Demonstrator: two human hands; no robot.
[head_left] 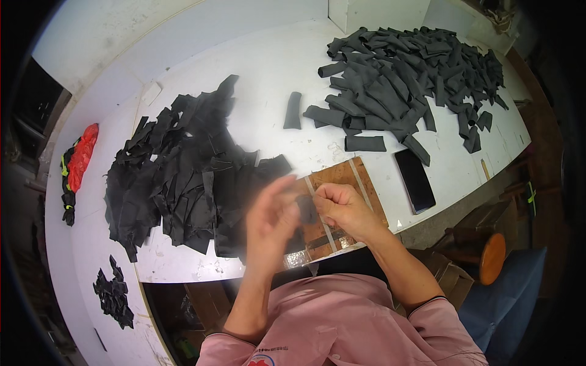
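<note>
Both hands meet over the brown board (342, 183): right hand (343, 209) pinches a small dark fabric piece (307, 209) (left hand (268, 219) blurred, grip unclear); rolling seems underway, needing a firm tuck.

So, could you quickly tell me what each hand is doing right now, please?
Left hand: blurred, fingers partly open, at the dark fabric piece; grip cannot be told.
Right hand: closed, pinching that piece.

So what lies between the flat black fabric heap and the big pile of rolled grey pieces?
In the head view, one lone rolled dark piece lies on bare white table between the flat black heap and the rolled pile.
</note>
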